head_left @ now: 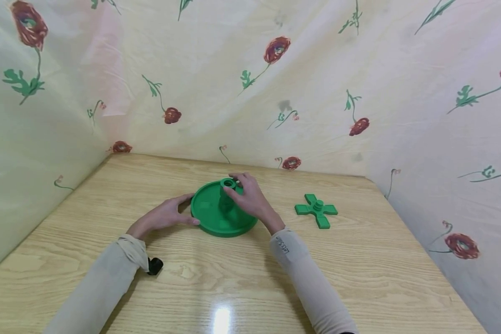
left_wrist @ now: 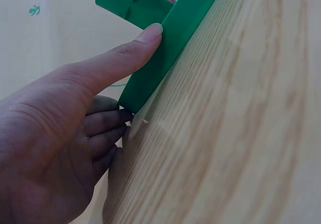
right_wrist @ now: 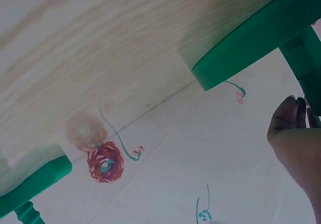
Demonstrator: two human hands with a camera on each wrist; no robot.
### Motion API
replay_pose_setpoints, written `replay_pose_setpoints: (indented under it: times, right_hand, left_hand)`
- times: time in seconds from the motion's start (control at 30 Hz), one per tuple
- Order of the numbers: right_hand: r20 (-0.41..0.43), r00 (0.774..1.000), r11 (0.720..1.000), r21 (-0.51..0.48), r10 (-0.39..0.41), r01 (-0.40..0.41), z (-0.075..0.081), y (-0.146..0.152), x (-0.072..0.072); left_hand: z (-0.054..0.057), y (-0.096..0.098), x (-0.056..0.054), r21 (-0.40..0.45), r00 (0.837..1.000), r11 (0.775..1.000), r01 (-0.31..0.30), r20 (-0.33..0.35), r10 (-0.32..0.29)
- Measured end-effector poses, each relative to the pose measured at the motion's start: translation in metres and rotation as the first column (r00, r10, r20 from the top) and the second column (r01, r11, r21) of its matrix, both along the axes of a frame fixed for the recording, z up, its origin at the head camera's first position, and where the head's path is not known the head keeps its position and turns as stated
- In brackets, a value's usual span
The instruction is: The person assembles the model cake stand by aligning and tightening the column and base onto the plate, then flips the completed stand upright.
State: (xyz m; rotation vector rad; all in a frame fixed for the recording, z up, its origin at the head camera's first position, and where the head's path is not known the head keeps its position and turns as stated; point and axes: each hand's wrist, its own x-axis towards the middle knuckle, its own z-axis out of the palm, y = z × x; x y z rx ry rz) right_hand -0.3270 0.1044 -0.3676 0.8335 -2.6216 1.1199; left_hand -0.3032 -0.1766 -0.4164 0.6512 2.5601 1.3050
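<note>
A green round tray [head_left: 206,220] with a raised rim lies on the wooden table. From its middle rises a green hollow post [head_left: 226,200], which carries small markings in the left wrist view. My left hand [head_left: 167,217] holds the tray's left side; its thumb [left_wrist: 150,33] presses the rim and the other fingertips meet the edge lower down. My right hand [head_left: 250,197] grips the upper part of the post, thumb on the near side and fingers behind. In the right wrist view, the right hand [right_wrist: 296,133] is partly cut off by the frame.
To the right of the tray lies a green cross-shaped piece [head_left: 317,211] with a short threaded stud at its centre. A small black object [head_left: 154,266] shows beside the left sleeve. Flowered cloth [head_left: 217,93] hangs behind and along the sides of the wooden table [head_left: 183,297].
</note>
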Motion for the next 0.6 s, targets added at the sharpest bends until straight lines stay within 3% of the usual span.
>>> replay_pose_setpoints:
  times: [0.17, 0.43, 0.6]
  right_hand:
    - [-0.015, 0.999, 0.999, -0.003, 0.036, -0.036, -0.0002, 0.0004, -0.0006]
    - [0.000, 1.000, 1.000, -0.005, -0.030, 0.030, -0.0007, -0.0030, -0.0004]
    - [-0.008, 1.000, 1.000, -0.003, -0.017, 0.017, -0.0010, -0.0013, 0.0000]
  left_hand:
    - [0.0005, 0.0001, 0.0000, -0.002, 1.000, 1.000, 0.002, 0.002, -0.002]
    - [0.0007, -0.0007, 0.0017, 0.009, 1.000, 1.000, 0.009, -0.001, -0.009]
    - [0.0004, -0.0006, 0.0014, 0.005, 1.000, 1.000, 0.011, -0.006, -0.011]
